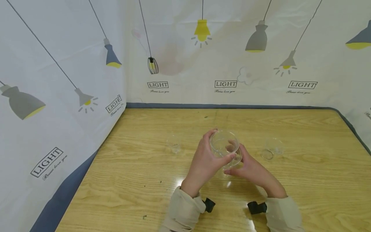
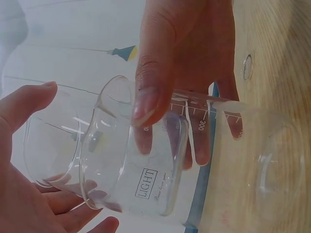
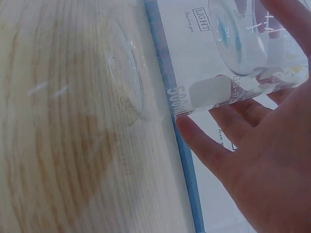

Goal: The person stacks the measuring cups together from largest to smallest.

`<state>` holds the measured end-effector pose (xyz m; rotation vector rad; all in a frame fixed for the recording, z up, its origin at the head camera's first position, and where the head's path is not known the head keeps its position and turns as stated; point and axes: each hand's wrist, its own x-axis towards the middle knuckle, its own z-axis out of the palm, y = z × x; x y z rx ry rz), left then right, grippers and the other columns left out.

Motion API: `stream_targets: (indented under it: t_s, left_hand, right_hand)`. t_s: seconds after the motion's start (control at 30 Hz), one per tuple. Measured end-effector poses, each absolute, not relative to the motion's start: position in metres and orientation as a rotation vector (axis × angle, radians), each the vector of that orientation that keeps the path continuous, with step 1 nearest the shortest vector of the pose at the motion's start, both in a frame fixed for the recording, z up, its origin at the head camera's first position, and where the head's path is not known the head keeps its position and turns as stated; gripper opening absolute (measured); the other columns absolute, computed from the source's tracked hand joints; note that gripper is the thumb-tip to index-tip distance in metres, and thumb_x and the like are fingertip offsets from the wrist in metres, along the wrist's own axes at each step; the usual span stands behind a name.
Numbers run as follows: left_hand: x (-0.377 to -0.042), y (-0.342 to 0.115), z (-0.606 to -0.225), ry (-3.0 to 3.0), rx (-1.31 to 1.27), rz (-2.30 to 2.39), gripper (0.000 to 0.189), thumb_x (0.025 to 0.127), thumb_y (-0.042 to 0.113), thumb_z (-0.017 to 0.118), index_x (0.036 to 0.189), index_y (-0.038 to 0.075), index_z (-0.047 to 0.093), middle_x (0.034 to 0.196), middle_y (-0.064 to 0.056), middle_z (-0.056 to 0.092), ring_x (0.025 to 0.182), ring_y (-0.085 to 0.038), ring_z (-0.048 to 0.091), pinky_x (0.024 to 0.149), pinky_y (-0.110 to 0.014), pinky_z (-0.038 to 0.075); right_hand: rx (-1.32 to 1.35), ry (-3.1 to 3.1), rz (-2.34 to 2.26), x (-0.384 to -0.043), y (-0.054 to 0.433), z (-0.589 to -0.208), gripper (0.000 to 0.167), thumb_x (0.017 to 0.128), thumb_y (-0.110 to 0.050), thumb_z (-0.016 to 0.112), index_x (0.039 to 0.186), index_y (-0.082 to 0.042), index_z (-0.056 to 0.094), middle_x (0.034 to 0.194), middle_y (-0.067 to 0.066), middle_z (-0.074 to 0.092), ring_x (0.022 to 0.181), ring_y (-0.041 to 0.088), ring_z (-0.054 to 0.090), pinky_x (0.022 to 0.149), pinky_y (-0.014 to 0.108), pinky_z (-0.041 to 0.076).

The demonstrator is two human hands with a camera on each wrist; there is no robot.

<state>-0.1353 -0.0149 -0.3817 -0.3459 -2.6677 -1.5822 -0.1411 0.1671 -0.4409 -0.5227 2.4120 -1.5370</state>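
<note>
Two clear glass beakers are held one partly inside the other above the table. The left hand (image 1: 204, 162) grips the upper, smaller beaker (image 2: 53, 126) near its rim, thumb on one side and fingers on the other. Around the wall of the larger beaker (image 2: 243, 160) curl the thumb and fingers of the right hand (image 1: 249, 166). White graduation marks and a pouring lip show on this larger beaker. In the right wrist view the small beaker's base (image 3: 238, 53) sits inside it, short of the bottom. Both beakers look tilted in the wrist views.
On the wooden table (image 1: 121, 180), a small clear glass vessel (image 1: 174, 143) stands to the left. More clear glassware (image 1: 275, 146) stands to the right, beside a round glass piece (image 1: 267, 154). A white printed curtain (image 1: 185, 64) encloses the back and left sides.
</note>
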Motion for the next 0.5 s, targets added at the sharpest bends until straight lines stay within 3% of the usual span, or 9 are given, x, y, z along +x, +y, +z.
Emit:
stream_targets:
  t_s: [0.5]
  left_hand:
    - [-0.1371,-0.0134,-0.3864,-2.711,-0.316,-1.523,0.092,0.064,0.062,0.066,0.137,0.022,0.027,0.124,0.0,0.043,0.105,-0.013,0.045,0.076,-0.034,0.045]
  right_hand:
    - [-0.5,2.44,-1.523,-0.1403,0.1659,-0.4405,0.091,0.072,-0.038,0.073,0.14,-0.037,0.012,0.138,0.005,0.032,0.122,0.032,0.035,0.088,0.058,0.033]
